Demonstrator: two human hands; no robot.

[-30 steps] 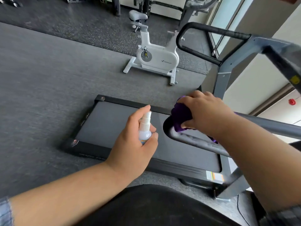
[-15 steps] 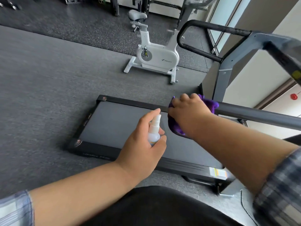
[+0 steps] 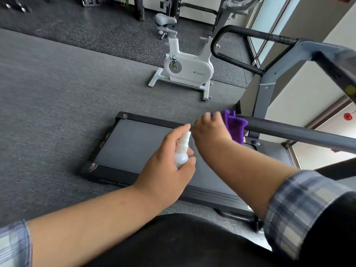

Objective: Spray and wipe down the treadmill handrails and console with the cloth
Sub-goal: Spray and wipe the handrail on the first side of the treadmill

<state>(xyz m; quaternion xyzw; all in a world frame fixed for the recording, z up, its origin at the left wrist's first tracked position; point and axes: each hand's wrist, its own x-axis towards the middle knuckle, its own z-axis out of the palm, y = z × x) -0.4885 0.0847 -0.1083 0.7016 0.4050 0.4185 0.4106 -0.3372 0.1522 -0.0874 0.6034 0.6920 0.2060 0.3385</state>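
Note:
My right hand presses a purple cloth around the end of the near treadmill handrail, a dark grey bar running off to the right. My left hand holds a small white spray bottle upright just left of the right wrist, index finger on the nozzle. The far handrail, a black loop, joins the grey upright. The console shows only as a blurred grey edge at the upper right. The treadmill belt lies below both hands.
A white exercise bike stands on the grey floor beyond the treadmill's rear end. Dark rack frames line the back wall. A window and pale wall lie to the right. My dark trousers fill the bottom of the view.
My right hand has slid the purple cloth from the lower curved bar up around the handrail's end onto the upper straight bar. The left hand kept the bottle in about the same place.

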